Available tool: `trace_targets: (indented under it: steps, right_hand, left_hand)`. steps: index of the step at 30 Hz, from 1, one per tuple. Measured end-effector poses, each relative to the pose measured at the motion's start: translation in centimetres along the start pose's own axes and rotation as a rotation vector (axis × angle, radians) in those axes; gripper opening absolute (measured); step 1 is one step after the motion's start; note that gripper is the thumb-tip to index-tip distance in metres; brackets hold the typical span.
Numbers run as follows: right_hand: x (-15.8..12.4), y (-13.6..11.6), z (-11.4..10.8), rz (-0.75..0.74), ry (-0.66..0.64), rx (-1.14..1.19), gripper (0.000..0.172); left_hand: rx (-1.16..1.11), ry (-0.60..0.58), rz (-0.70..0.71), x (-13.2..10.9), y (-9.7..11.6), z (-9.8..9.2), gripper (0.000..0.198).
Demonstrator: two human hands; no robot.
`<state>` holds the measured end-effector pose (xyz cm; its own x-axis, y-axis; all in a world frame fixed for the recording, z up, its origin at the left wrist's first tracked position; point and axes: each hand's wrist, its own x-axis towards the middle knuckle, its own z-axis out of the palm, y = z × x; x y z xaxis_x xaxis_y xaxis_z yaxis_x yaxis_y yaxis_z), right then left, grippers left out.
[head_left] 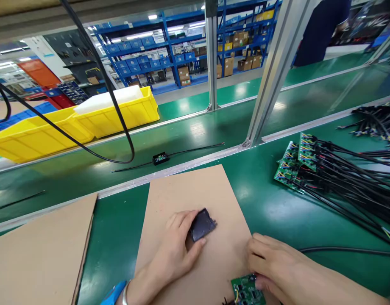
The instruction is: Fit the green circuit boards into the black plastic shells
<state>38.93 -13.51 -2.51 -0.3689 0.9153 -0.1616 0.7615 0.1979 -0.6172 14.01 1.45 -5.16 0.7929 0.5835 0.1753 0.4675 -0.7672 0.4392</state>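
Note:
My left hand [174, 248] grips a small, shallow black plastic case [202, 225] between thumb and fingers, over a cardboard sheet [190, 190]. Near the bottom edge, my right hand [273, 260] has its fingers bent and its thumb on the edge of a green circuit board [248, 292]. This board carries dark components and short coloured wires, and its lower part is cut off by the frame. A black cable [347, 252] lies on the bench beyond my right wrist. The case and the board are apart.
Several wired circuit boards [288, 169] lie at the right, their black cables trailing rightward. On the green conveyor [195, 131] ahead sits a cabled black box [160, 158]. Metal posts [273, 72] rise at the bench edge. Yellow bins [118, 116] stand beyond; another cardboard sheet [45, 250] is left.

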Motion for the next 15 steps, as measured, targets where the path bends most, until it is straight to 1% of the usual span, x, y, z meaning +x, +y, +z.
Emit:
trace_targets:
  steps: [2, 4, 6, 7, 8, 9, 10, 11, 13, 15]
  right_hand:
    - [0.3, 0.0, 0.3, -0.026, 0.025, 0.022, 0.022]
    - [0.7, -0.3, 0.0, -0.040, 0.050, 0.060, 0.022]
    - [1.2, -0.8, -0.6, -0.063, 0.086, 0.096, 0.021]
    - [1.4, -1.2, -0.8, -0.083, 0.109, 0.113, 0.019]
    - [1.7, -1.5, -1.1, -0.101, 0.131, 0.126, 0.016]
    - [2.1, -1.7, -1.3, -0.109, 0.153, 0.136, 0.014]
    - [2.5, -2.0, -1.4, -0.100, 0.165, 0.138, 0.013]
    - [2.9, -2.4, -1.4, -0.077, 0.169, 0.127, 0.013]
    - [3.9, -3.2, -1.0, -0.027, 0.147, 0.041, 0.016]
    - [5.1, -4.6, -0.2, -0.021, 0.103, -0.147, 0.022]
  left_hand:
    - [-0.037, -0.042, 0.038, -0.9, 1.2, -0.2, 0.058]
    - [-0.111, -0.054, 0.048, -1.7, 2.6, -0.8, 0.059]
    - [-0.264, -0.075, 0.042, -2.2, 4.0, -1.4, 0.064]
    - [-0.349, -0.110, 0.020, -2.4, 4.7, -1.5, 0.064]
    - [-0.411, -0.160, -0.022, -2.4, 5.3, -1.5, 0.055]
    - [-0.437, -0.212, -0.078, -2.5, 5.8, -1.5, 0.041]
    - [-0.427, -0.251, -0.140, -2.4, 6.2, -1.4, 0.026]
    - [-0.394, -0.272, -0.201, -2.3, 6.5, -1.3, 0.018]
    - [-0.323, -0.267, -0.283, -2.1, 6.8, -1.0, 0.017]
    - [-0.333, -0.224, -0.313, -1.9, 6.7, -0.9, 0.008]
